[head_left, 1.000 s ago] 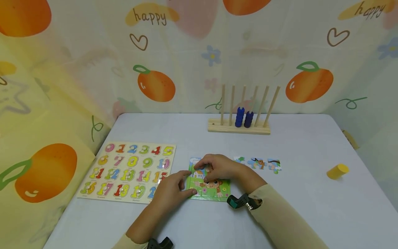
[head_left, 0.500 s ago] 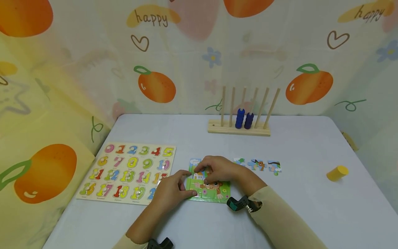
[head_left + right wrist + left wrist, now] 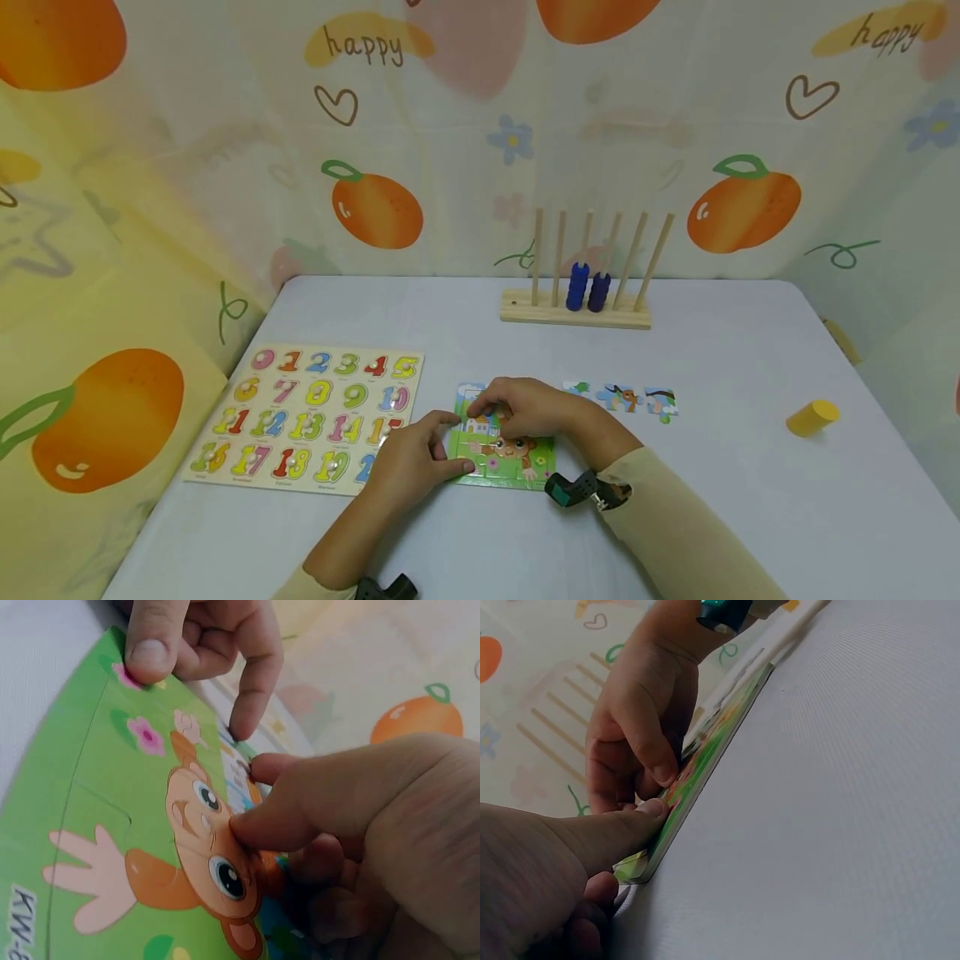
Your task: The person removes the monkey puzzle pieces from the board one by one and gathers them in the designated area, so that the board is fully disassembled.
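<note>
A jigsaw puzzle (image 3: 517,473) with a monkey on a green background lies flat at the middle of the table. My left hand (image 3: 411,458) holds its left side, thumb resting on the lower left corner and index finger at the left edge. Over the upper part of the puzzle, my right hand (image 3: 528,408) has curled fingers and pinches a puzzle piece (image 3: 477,425) showing a house. In the right wrist view the right thumb touches the monkey's head (image 3: 214,825). The right hand covers much of the puzzle's upper right.
Loose puzzle pieces (image 3: 621,397) lie in a row right of the puzzle. A number board (image 3: 307,423) is on the left. Behind stands a wooden peg rack (image 3: 576,317) with blue and dark purple beads. A yellow cylinder (image 3: 813,418) lies at the right.
The house piece has shifted slightly under my right fingers, and the right thumb has slid a little to the right. The left hand stays in place.
</note>
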A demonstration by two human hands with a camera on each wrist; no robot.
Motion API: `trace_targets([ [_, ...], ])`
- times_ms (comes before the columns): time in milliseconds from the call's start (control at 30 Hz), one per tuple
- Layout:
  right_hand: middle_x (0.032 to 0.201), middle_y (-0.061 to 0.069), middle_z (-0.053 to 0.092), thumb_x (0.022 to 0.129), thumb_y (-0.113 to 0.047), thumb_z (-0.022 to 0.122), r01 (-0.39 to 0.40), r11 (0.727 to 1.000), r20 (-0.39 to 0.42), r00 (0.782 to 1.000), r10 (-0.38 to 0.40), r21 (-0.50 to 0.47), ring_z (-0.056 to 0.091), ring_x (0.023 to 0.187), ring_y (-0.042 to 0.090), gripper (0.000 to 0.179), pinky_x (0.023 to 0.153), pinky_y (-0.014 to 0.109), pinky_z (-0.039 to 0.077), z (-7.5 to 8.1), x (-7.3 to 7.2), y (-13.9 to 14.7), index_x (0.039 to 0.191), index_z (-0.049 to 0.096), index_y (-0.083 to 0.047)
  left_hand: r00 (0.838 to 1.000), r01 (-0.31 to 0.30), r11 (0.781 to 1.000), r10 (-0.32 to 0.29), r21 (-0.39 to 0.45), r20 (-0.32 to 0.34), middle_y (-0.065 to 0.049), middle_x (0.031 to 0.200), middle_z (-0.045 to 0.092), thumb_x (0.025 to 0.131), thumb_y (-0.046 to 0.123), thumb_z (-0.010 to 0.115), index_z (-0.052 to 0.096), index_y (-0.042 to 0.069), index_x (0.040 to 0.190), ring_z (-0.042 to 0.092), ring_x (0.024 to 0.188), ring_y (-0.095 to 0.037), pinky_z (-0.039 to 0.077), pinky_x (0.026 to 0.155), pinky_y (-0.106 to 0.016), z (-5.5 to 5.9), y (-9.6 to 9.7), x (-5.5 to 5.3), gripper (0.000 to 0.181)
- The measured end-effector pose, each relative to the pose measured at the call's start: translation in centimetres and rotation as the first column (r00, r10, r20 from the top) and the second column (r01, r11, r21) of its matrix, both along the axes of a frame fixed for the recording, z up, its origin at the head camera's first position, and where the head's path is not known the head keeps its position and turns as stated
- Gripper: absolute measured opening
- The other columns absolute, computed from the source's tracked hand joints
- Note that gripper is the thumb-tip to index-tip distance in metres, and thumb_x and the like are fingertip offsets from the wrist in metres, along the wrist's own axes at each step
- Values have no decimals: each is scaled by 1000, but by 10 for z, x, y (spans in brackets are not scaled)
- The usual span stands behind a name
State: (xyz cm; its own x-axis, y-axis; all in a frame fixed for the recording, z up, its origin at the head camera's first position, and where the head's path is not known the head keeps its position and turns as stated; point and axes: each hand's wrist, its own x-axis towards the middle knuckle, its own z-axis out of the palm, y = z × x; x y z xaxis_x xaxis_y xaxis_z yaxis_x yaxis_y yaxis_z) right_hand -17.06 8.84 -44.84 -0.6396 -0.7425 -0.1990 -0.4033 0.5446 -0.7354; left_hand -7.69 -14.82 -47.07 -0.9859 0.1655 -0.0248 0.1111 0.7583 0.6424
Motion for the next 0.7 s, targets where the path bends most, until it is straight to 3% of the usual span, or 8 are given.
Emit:
trace_targets([
  [333, 118, -7, 62, 86, 12, 67, 17, 998, 31, 999, -19, 62, 57, 106, 16, 56, 94, 37, 49, 7, 4, -7, 130, 72, -23, 1000, 0, 1000, 0, -9, -10, 12, 66, 53, 76, 39, 98, 71, 15, 132, 48, 58, -7, 38, 56, -27, 0, 2, 1, 66],
  [700, 121, -5, 61, 86, 16, 68, 29, 992, 48, 998, -35, 119, 56, 101, 17, 56, 84, 33, 50, 11, 7, -15, 131, 68, -18, 1000, -3, 1000, 3, -17, 0, 12, 66, 54, 77, 39, 98, 71, 15, 132, 48, 58, -7, 38, 56, -27, 0, 2, 0, 66],
])
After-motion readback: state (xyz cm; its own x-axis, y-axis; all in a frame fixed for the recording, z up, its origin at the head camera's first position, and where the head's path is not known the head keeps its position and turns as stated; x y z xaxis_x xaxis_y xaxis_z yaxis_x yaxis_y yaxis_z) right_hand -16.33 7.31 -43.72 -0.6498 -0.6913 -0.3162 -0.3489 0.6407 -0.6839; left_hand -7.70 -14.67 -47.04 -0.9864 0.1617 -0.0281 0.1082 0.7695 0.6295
